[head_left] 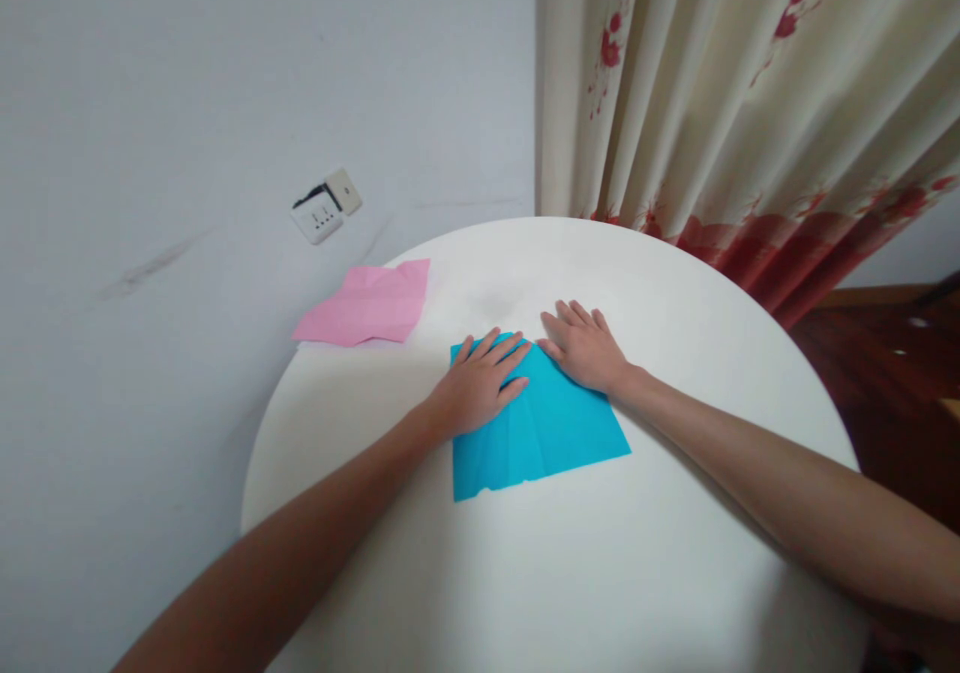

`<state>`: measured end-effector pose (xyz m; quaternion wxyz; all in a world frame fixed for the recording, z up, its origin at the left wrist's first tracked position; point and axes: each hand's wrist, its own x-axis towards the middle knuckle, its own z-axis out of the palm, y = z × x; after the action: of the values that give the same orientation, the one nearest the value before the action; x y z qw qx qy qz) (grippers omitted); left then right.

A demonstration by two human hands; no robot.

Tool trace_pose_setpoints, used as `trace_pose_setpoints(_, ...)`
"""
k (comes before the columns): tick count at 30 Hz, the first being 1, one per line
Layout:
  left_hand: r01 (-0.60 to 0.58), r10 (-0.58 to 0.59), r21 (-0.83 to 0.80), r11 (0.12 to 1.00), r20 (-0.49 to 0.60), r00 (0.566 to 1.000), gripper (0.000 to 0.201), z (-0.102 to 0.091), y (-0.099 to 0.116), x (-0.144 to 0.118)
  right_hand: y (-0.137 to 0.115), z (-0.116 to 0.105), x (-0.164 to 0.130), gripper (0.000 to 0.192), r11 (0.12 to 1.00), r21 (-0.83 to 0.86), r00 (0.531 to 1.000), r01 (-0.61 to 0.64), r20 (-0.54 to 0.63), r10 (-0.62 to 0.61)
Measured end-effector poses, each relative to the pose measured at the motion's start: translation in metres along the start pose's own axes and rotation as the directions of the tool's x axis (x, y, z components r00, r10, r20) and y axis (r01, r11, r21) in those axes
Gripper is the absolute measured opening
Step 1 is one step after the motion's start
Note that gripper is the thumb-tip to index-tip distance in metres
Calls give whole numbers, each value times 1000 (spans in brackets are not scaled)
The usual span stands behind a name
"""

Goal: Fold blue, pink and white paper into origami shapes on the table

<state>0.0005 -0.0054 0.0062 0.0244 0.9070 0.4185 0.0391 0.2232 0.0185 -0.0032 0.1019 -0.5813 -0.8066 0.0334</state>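
A sheet of blue paper with crease lines and a small nick in its near edge lies on the white round table. My left hand rests flat on the upper left part of the sheet, fingers spread and pointing away from me. At the sheet's upper right edge lies my right hand, palm down with the fingers apart. Its thumb reaches toward the left fingertips, and part of the hand covers the paper's edge. Neither hand grips anything.
A creased pink sheet of paper lies at the table's far left edge, against the wall. Wall sockets sit above it. A cream and red curtain hangs behind the table on the right, over a dark wooden floor.
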Motion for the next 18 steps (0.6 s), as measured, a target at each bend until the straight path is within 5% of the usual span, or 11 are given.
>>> trace_pose_setpoints(18,41,-41,-33,999,1,999,63,2,-5,0,0,0,0,58,1000,-5,1000,0,9,0)
